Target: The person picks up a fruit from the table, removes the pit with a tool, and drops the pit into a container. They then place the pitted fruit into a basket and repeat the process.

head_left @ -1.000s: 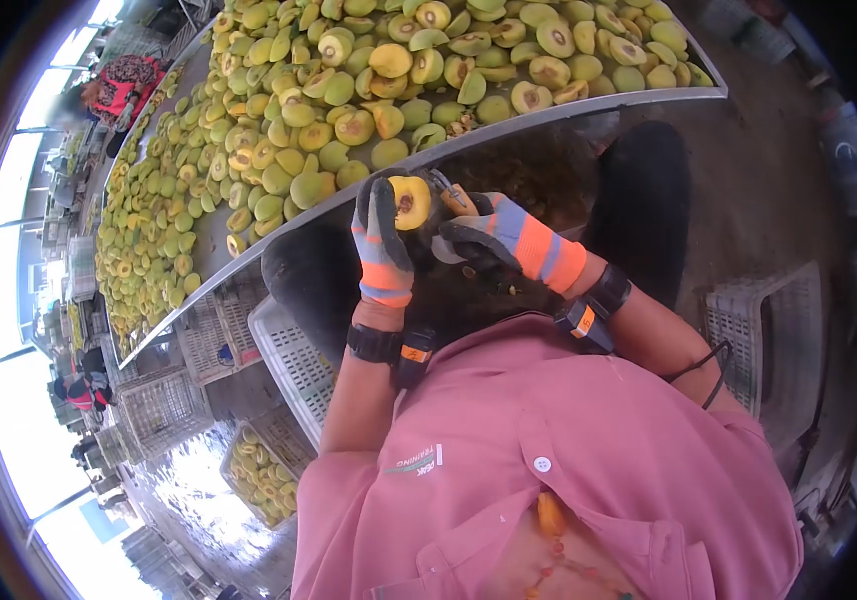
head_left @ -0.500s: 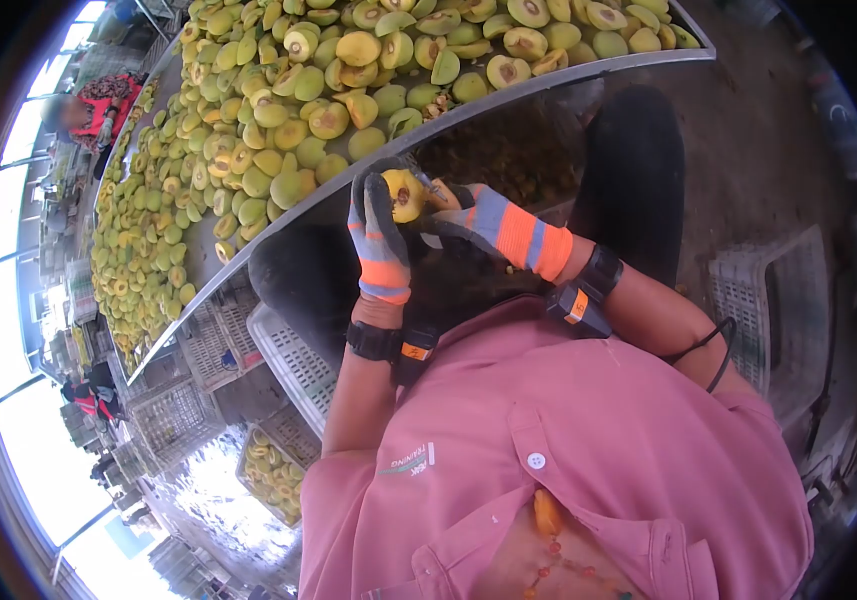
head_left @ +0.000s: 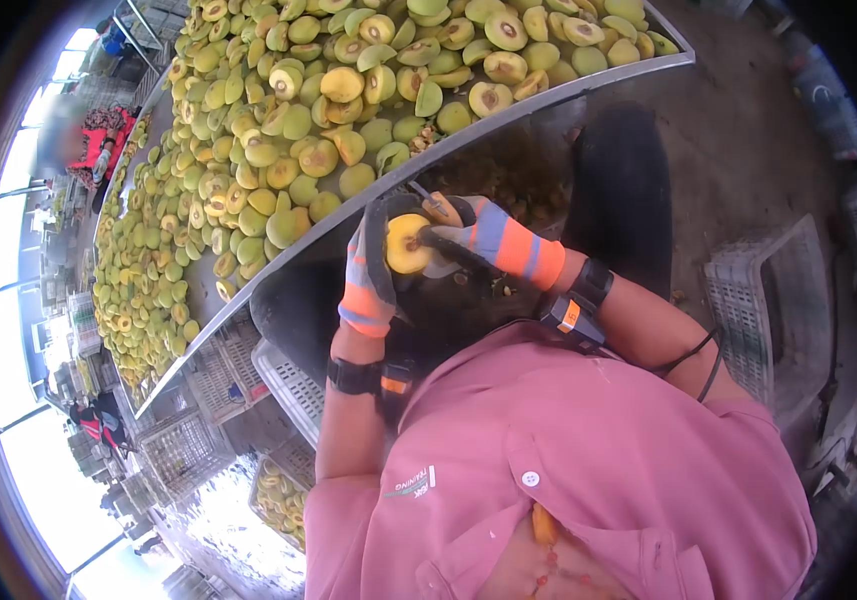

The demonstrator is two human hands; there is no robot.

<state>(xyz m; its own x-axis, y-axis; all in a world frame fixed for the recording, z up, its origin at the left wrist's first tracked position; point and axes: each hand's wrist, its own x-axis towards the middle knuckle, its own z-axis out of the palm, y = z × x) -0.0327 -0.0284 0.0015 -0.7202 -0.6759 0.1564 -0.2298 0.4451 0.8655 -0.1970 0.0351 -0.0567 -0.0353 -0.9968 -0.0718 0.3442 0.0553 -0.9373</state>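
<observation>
My left hand (head_left: 368,265), in a grey, orange and blue work glove, is closed around a yellow stone-fruit half (head_left: 406,243). The cut face with its brown centre is turned toward my right hand (head_left: 498,238). That hand wears a matching glove, and its fingers are closed on a small wooden-handled tool (head_left: 441,208) with a thin metal end pointing toward the table. Its thumb and fingertips are right at the fruit's brown centre. Both hands are over my lap, just below the metal edge of the sorting table (head_left: 548,88).
Heaped green-yellow fruit halves (head_left: 288,120) cover the table. A plastic crate (head_left: 773,300) stands at right; another crate (head_left: 293,385) is by my left leg. A crate of fruit (head_left: 278,500) sits lower left. A person in red (head_left: 108,140) is at the table's far left.
The fruit half is lower and its brown-centred cut face shows more openly. My right fingertips have moved onto it, and the tool's metal end now points away toward the table.
</observation>
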